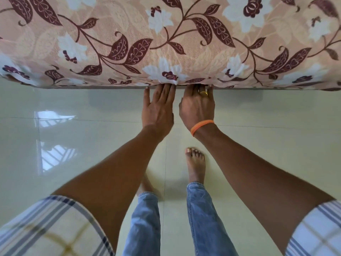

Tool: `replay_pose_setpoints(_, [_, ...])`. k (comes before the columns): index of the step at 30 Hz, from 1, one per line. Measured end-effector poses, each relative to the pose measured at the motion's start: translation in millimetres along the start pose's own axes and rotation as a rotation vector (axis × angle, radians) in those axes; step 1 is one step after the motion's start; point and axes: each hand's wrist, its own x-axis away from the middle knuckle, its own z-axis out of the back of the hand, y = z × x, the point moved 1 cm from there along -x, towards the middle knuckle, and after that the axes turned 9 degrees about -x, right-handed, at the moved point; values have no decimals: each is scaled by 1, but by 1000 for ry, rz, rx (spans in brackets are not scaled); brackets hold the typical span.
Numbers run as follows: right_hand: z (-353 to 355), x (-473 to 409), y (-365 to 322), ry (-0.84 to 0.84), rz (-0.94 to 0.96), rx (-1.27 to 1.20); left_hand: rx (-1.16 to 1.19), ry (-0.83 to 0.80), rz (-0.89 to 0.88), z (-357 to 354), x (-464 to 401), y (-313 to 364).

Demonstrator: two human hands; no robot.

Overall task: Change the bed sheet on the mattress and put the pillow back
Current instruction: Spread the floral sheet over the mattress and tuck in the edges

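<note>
A pink bed sheet (184, 34) with maroon leaves and white flowers covers the mattress across the top of the head view, stretched over its near edge. My left hand (158, 106) and my right hand (198, 106) lie side by side at the lower edge of the mattress, backs up. Their fingers are straight, and the fingertips press the sheet's edge in under the mattress, where they are hidden. The right hand wears a gold ring and an orange wristband. No pillow is in view.
A glossy pale tiled floor (73, 145) lies below the mattress edge, reflecting a window at the left. My bare feet (195, 163) in rolled-up jeans stand on it close to the bed.
</note>
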Motion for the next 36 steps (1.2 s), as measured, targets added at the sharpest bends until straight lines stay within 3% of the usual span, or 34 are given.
replay_pose_setpoints(2, [-4, 2, 5, 11, 20, -9, 17, -20, 14, 5, -1, 2])
replay_pose_setpoints(6, [-16, 19, 1, -249, -185, -162, 190, -70, 118, 15, -3, 25])
replay_pose_setpoints(9, [-18, 12, -8, -151, -284, -269, 237, -32, 113, 19, -4, 18])
replay_pose_setpoints(11, [-10, 3, -8, -44, -285, -280, 295, 5, 79, 26, -5, 11])
replay_pose_setpoints(13, [-1, -3, -6, -44, -262, -242, 297, 14, 58, 34, -7, 13])
replay_pose_setpoints(18, [-14, 19, 6, -366, -229, -164, 116, -63, 19, 42, 6, 21])
replay_pose_setpoints(23, [-5, 27, 19, -332, -58, -261, 69, -33, -94, 57, 2, 35])
replay_pose_setpoints(26, [0, 42, 43, -225, -68, -366, 120, -11, -213, 59, 0, 51])
replay_pose_setpoints(29, [6, 49, 82, -109, -78, -295, 190, 49, -343, 57, 3, 76])
replay_pose_setpoints(36, [17, 32, 131, -44, 85, -165, 208, 70, -317, 54, -29, 108])
